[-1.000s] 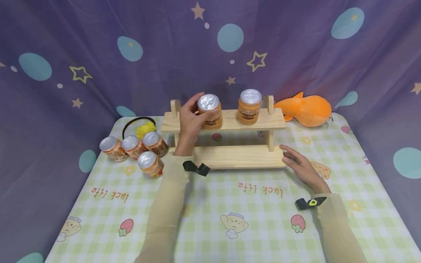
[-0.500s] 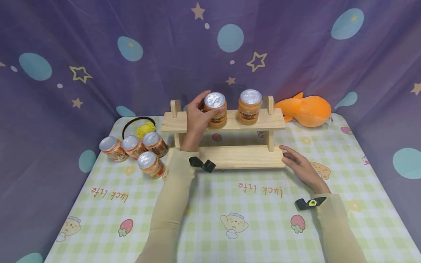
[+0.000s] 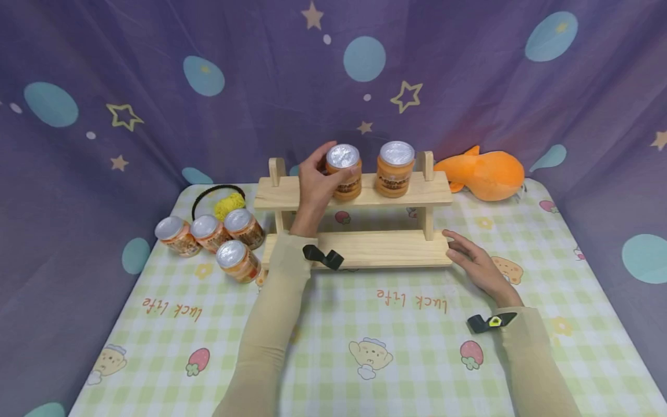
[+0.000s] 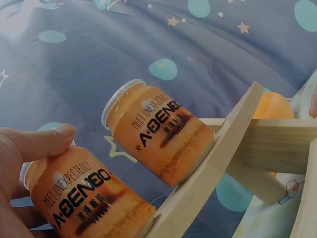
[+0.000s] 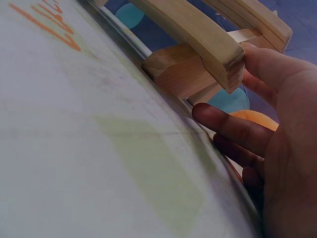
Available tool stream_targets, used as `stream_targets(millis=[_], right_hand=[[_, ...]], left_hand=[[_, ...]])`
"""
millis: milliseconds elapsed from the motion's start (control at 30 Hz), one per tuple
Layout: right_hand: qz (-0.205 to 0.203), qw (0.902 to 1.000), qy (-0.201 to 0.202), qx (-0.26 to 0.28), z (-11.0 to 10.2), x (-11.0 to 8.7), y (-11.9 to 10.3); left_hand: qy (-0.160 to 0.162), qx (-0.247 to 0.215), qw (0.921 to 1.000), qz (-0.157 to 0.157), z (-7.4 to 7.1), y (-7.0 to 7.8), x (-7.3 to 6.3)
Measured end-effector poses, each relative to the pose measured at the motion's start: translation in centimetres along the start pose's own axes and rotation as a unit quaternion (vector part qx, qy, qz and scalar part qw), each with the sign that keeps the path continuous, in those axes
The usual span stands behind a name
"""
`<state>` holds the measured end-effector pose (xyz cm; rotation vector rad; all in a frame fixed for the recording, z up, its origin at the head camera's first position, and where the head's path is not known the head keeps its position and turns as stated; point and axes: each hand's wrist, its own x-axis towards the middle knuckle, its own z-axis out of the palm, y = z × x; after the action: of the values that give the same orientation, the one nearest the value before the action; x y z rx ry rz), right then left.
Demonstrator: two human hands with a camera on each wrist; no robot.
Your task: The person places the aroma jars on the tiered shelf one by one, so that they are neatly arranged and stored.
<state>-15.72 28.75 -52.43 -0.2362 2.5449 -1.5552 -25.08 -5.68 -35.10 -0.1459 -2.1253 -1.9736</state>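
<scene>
My left hand (image 3: 315, 186) grips an orange can (image 3: 350, 187) with a silvery top, thumb on the near side and fingers behind. The can is upright over the upper board of a two-tier wooden shelf (image 3: 383, 249); in the left wrist view its lower end meets the board's edge. To its right, a matching can (image 3: 394, 175) stands on the same board, with a narrow gap between them. My right hand (image 3: 482, 271) is at the right end of the lower board. In the right wrist view a fingertip touches the wood (image 5: 218, 54), the other fingers loosely bent.
Several more orange cans (image 3: 241, 262) stand grouped on the table left of the shelf. Behind them lies a yellow ball-like thing (image 3: 229, 204) with a dark cord loop. An orange plush toy (image 3: 490, 175) rests behind the shelf's right end. A checked cloth (image 3: 312, 370) covers the table.
My left hand has slid the gripped can to the right along the upper board, closer to the other can. My right hand has stayed at the shelf's end.
</scene>
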Motion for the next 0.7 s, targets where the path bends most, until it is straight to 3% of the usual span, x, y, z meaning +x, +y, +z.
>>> stream_targets(millis=[433, 700], right_hand=[[0.009, 1.0000, 0.000, -0.002, 0.0, 0.0, 0.0], [-0.003, 1.0000, 0.003, 0.005, 0.0, -0.1, 0.0]], left_hand=[[-0.037, 0.046, 0.9980, 0.020, -0.4, -0.3, -0.2], [-0.028, 0.049, 0.9982, 0.020, -1.3, -0.2, -0.8]])
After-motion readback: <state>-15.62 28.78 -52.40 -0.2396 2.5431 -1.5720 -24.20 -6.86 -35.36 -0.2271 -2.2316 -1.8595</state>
